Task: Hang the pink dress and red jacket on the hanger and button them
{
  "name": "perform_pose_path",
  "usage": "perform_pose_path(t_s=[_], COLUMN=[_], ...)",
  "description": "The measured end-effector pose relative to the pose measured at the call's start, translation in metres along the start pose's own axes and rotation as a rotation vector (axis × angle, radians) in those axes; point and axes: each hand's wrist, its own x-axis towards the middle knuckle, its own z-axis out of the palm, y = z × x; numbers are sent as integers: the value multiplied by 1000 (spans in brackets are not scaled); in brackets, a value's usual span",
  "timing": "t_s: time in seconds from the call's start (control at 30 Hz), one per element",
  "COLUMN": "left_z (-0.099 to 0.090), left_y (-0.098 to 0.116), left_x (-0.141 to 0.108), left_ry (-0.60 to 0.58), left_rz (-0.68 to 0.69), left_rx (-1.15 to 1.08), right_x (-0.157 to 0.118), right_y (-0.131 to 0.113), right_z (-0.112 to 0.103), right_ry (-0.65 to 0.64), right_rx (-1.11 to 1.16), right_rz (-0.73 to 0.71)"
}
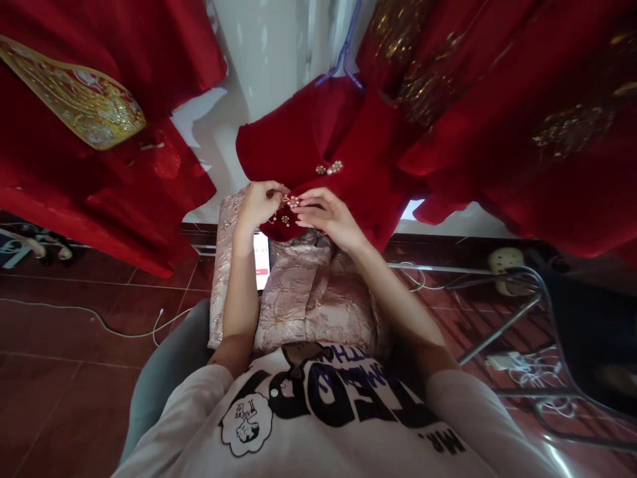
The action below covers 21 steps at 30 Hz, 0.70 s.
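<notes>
A red velvet garment [328, 133] hangs from a purple hanger [343, 60] in front of me, its lower part drawn toward my lap. Gold-and-pearl flower ornaments [329, 168] decorate its front. Between my hands is another jewelled flower ornament [291, 201], with a smaller one [285, 220] just below it on the red cloth. My left hand [259, 207] is closed, thumb and fingertips pinched at the ornament's left side. From the right, my right hand [328, 216] grips the ornament's edge with its fingertips. Any needle or thread is too small to make out.
Pink brocade fabric [318, 302] covers my lap, and a lit phone [261, 262] lies on it under my left forearm. Other red garments [184, 40] hang on both sides. A metal-framed chair [572, 318], a cream clog [506, 271] and cables [535, 368] are at right.
</notes>
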Motion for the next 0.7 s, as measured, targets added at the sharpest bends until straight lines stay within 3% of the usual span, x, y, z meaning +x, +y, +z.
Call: perform_pose_path(t_s=[0.33,0.7], left_z=[1,-3], left_y=[-10,-7], left_x=[2,-2], left_ry=[7,19], left_rz=[-46,54], left_rx=[-126,-146], right_x=[8,11], right_y=[19,31], right_z=[-4,-8], right_ry=[-19,-23], right_rx=[83,-130], right_rz=[-3,-43])
